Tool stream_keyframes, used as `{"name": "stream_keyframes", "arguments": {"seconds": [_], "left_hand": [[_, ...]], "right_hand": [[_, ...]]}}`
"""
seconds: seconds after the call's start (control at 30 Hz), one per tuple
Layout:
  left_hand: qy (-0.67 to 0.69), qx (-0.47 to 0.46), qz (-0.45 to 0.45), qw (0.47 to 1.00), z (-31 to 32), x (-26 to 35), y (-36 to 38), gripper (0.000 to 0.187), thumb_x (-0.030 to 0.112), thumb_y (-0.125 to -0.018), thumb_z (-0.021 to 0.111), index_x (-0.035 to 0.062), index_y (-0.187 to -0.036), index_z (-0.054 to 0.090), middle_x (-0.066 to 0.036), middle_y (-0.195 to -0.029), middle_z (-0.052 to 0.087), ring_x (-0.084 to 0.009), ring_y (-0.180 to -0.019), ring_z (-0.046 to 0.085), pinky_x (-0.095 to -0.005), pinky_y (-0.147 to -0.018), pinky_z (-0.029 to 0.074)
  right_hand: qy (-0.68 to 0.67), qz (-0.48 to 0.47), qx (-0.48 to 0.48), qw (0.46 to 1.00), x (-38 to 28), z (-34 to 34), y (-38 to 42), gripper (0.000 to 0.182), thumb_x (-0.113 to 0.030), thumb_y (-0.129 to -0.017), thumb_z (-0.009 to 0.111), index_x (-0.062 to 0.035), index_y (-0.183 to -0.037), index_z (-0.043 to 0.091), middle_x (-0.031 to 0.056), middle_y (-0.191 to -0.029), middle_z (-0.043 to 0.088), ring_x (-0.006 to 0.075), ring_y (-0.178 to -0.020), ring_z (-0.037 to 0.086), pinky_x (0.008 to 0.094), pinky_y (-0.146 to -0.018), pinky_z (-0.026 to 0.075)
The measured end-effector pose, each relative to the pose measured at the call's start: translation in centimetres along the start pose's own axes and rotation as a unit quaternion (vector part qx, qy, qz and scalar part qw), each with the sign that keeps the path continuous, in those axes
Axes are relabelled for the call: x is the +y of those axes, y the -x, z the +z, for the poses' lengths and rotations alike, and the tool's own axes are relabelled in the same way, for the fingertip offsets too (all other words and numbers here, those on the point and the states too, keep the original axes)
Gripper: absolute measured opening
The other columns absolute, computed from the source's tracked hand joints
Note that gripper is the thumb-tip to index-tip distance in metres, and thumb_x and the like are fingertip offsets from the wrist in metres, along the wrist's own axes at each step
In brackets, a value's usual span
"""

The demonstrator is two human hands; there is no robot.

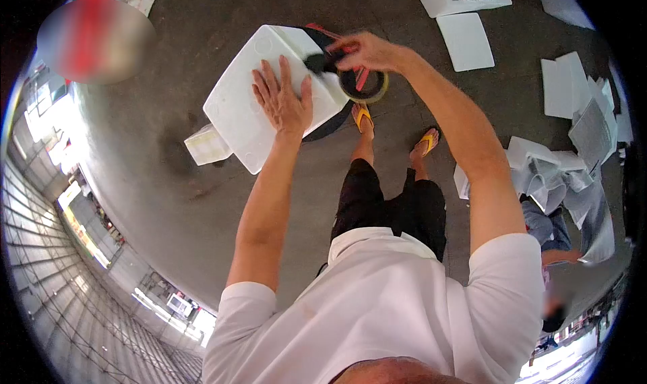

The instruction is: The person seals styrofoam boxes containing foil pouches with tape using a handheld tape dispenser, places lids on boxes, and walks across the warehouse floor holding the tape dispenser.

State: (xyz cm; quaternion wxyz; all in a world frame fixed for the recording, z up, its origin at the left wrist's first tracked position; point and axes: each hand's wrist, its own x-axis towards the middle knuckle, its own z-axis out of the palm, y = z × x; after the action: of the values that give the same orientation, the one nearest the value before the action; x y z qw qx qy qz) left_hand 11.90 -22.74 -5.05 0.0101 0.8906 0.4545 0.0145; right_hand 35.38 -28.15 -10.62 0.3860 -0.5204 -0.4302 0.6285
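A white foam box [242, 107] stands tilted in this view, at the centre left. My left hand [280, 97] lies flat on it, fingers spread and pressing its surface. At the box's right edge, my right hand [367, 52] is closed round the handle of a red and black tape dispenser. A large roll of tape [379, 91] hangs in the dispenser below the fingers. The dispenser's dark front end meets the box's side and is blurred. Behind the box, part of a dark round surface [328, 126] shows.
A small whitish block [207, 145] sits beside the box's lower left. Foam lids [465, 41] and an open foam box with silvery packs [448, 3] lie at upper right. White foam pieces and silvery sheets [593, 131] pile up at right, near another person [546, 225].
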Motion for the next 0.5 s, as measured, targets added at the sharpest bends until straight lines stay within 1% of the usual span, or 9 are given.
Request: {"name": "stream_keyframes", "arguments": {"seconds": [0.07, 0.17, 0.23, 0.27, 0.33, 0.37, 0.43, 0.47, 0.5], "left_hand": [[-0.006, 0.001, -0.006, 1.000, 0.0, 0.0, -0.4, 0.068, 0.053, -0.092, 0.045, 0.0162, -0.147, 0.032, -0.020, -0.153, 0.022, -0.0419, -0.142, 0.014, -0.0525, -0.114, 0.010], [0.000, 0.000, -0.007, 1.000, 0.0, 0.1, -0.2, 0.067, 0.053, -0.092, 0.045, 0.0176, -0.147, 0.032, -0.020, -0.153, 0.021, -0.0415, -0.142, 0.014, -0.0522, -0.114, 0.010], [-0.001, 0.004, -0.024, 1.000, 0.1, 0.2, -0.6, 0.065, 0.052, -0.093, 0.043, 0.0185, -0.147, 0.032, -0.020, -0.153, 0.021, -0.0416, -0.142, 0.013, -0.0523, -0.114, 0.010], [0.000, 0.004, -0.021, 1.000, 0.4, 0.3, -0.8, 0.065, 0.052, -0.093, 0.043, 0.0185, -0.147, 0.032, -0.020, -0.153, 0.021, -0.0416, -0.142, 0.013, -0.0523, -0.114, 0.010], [0.016, 0.029, -0.043, 0.999, 0.9, 0.5, -1.1, 0.063, 0.044, -0.092, 0.048, 0.0165, -0.147, 0.032, -0.022, -0.153, 0.021, -0.0440, -0.142, 0.011, -0.0550, -0.114, 0.009], [0.017, 0.031, -0.039, 0.999, 0.8, 0.6, -1.2, 0.063, 0.044, -0.092, 0.048, 0.0165, -0.147, 0.032, -0.022, -0.153, 0.021, -0.0440, -0.142, 0.011, -0.0550, -0.114, 0.009], [0.043, 0.033, 0.128, 0.990, 0.5, 0.6, -2.6, 0.053, 0.034, -0.092, 0.053, 0.0146, -0.141, 0.043, -0.020, -0.151, 0.026, -0.0433, -0.142, 0.013, -0.0544, -0.114, 0.009], [0.083, 0.028, 0.269, 0.959, -0.1, 1.0, -3.6, 0.031, 0.025, -0.089, 0.057, 0.0102, -0.115, 0.062, -0.016, -0.133, 0.050, -0.0376, -0.133, 0.034, -0.0545, -0.112, 0.016], [0.087, 0.022, 0.271, 0.958, -0.2, 1.0, -4.1, 0.031, 0.025, -0.089, 0.057, 0.0102, -0.115, 0.062, -0.016, -0.133, 0.050, -0.0376, -0.133, 0.034, -0.0545, -0.112, 0.016]], "right_hand": [[-0.021, 0.002, -0.040, 0.999, 1.0, 0.3, 3.7, 0.052, -0.017, -0.079, 0.072, -0.0068, -0.127, 0.057, 0.0084, -0.106, 0.065, 0.0144, -0.095, 0.058, 0.0298, -0.088, 0.046], [-0.134, 0.065, -0.036, 0.988, 1.9, 2.0, 9.0, 0.051, -0.014, -0.079, 0.072, -0.0069, -0.127, 0.058, 0.0080, -0.108, 0.064, 0.0147, -0.096, 0.057, 0.0304, -0.089, 0.045], [-0.081, 0.045, 0.025, 0.995, 1.3, 4.0, 11.8, 0.050, -0.020, -0.079, 0.071, -0.0062, -0.125, 0.059, 0.0071, -0.106, 0.064, 0.0151, -0.094, 0.059, 0.0303, -0.085, 0.047], [-0.081, 0.045, 0.028, 0.995, 1.5, 5.1, 12.3, 0.050, -0.020, -0.079, 0.071, -0.0062, -0.125, 0.059, 0.0071, -0.106, 0.064, 0.0151, -0.094, 0.059, 0.0303, -0.085, 0.047], [-0.090, 0.027, 0.137, 0.986, 2.5, 7.8, 12.6, 0.050, -0.017, -0.079, 0.072, -0.0063, -0.126, 0.058, 0.0066, -0.109, 0.063, 0.0144, -0.095, 0.059, 0.0297, -0.086, 0.046], [-0.090, 0.025, 0.142, 0.986, 2.6, 8.8, 12.8, 0.050, -0.017, -0.079, 0.072, -0.0063, -0.126, 0.058, 0.0066, -0.109, 0.063, 0.0144, -0.095, 0.059, 0.0297, -0.086, 0.046], [-0.190, 0.022, 0.205, 0.960, 2.6, 10.1, 12.3, 0.050, -0.015, -0.079, 0.073, -0.0065, -0.125, 0.058, 0.0067, -0.109, 0.063, 0.0150, -0.099, 0.058, 0.0302, -0.088, 0.046], [-0.202, 0.031, 0.217, 0.955, 2.7, 10.7, 12.2, 0.051, -0.014, -0.078, 0.075, -0.0063, -0.126, 0.058, 0.0062, -0.110, 0.063, 0.0145, -0.100, 0.058, 0.0303, -0.088, 0.046], [-0.204, 0.037, 0.221, 0.953, 2.7, 11.1, 12.1, 0.051, -0.014, -0.078, 0.075, -0.0063, -0.126, 0.058, 0.0062, -0.110, 0.063, 0.0145, -0.100, 0.058, 0.0303, -0.088, 0.046]]}}
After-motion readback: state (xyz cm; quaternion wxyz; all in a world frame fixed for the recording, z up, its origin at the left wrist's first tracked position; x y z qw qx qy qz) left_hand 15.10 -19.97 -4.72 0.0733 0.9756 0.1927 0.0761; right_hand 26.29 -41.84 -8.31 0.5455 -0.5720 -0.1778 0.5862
